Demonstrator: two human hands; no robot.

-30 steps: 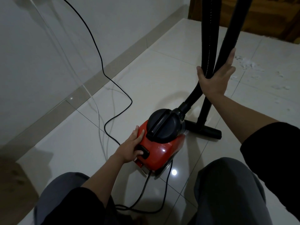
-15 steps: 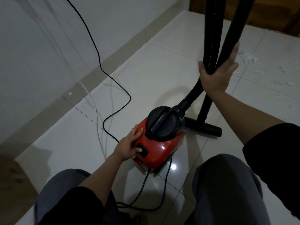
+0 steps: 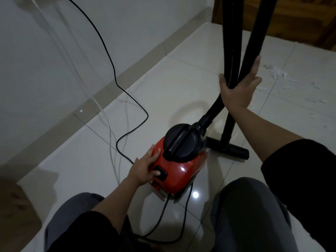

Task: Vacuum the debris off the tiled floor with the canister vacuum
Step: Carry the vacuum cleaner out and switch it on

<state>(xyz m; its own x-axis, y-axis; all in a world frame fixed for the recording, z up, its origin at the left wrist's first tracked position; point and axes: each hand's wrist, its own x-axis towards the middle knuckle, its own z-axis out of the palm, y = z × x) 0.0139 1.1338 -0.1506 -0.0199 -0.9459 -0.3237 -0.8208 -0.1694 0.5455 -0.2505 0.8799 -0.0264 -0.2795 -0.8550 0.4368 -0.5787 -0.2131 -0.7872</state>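
Left fingers (image 3: pixel 154 157) flat on vacuum (image 3: pixel 179 169), thumb on switch (image 3: pixel 161 172); right fingers (image 3: pixel 254 70) straight, steadying hose (image 3: pixel 231 42) and wand (image 3: pixel 258 33); debris (image 3: pixel 277 74) at 2 o'clock.

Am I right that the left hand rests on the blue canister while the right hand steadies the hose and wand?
Not quite: the head view shows the canister is red with a black top, not blue. The rest holds: the left hand rests on it, thumb on the black switch, while the right hand steadies the hose and wand.
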